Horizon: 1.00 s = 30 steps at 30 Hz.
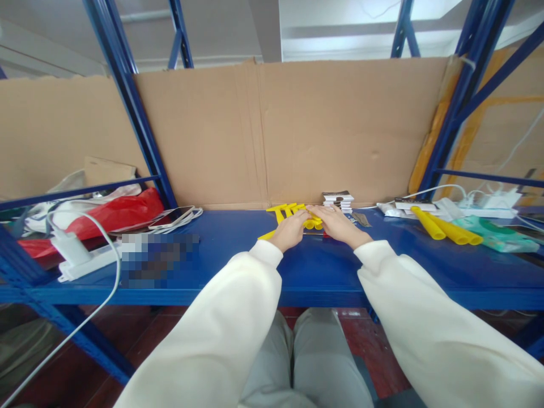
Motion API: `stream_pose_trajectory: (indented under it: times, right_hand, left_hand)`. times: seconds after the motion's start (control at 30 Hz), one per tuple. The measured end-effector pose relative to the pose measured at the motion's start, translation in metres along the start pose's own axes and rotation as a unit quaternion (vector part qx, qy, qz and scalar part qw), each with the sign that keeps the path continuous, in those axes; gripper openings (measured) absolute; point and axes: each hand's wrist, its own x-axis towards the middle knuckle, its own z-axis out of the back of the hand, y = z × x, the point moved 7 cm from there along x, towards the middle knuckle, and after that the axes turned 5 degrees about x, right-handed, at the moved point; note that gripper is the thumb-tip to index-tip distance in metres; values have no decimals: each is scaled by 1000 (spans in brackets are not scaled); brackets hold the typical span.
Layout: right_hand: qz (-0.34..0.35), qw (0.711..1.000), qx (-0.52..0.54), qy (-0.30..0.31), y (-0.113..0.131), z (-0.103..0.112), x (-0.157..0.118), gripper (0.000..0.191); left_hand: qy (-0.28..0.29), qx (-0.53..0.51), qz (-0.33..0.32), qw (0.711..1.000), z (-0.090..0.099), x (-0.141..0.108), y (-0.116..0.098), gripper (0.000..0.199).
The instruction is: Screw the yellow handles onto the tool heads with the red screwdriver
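Several yellow T-shaped plastic tools with round hollow handles point(289, 210) lie side by side on the blue shelf, their crossbars toward the cardboard. My left hand point(291, 229) is closed over their left side, with bent fingers touching the handles. From the right, my right hand point(338, 225) curls over the same group, its fingers reaching left across the handles. Fingertips of both hands nearly meet, and they hide part of the tools. One more yellow piece point(267, 234) shows left of my left wrist. Something small and red by the right thumb is mostly hidden.
Small white-and-black boxes point(338, 199) are stacked behind my right hand. Yellow tubes point(446, 228) lie at right beside a green packet point(495, 235). A power strip point(85, 262), red bag point(119, 214) and cables are at left. Cardboard point(263, 130) and blue posts point(136, 107) bound the shelf point(238, 241).
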Motion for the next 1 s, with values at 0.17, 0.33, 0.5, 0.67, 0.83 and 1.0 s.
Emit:
stream_pose_trajectory:
  times: [0.17,0.33,0.5,0.67,0.83,1.0]
  right_hand:
    - [-30,999,37,7,-6,4,2,43]
    - [-205,957,181,-95,-47,12,-2,25]
    - [-428,786,399,-203,-89,1,-21,20]
    - [-535,708,441,-137,-94,-11,-28,23]
    - [-536,737,389,-136,-94,-9,-20,30]
    - [-513,780,343,-102,-93,-15,-14,17]
  left_hand:
    - [12,-4,-17,1000,-4,1,-2,50]
    - [10,3,-2,1000,0,0,-2,50]
    - [13,9,13,1000,4,0,-2,51]
    - [13,2,20,1000,4,0,-1,52]
    - [14,-5,21,1000,4,0,-2,49]
    - [16,-5,20,1000,5,0,-4,49]
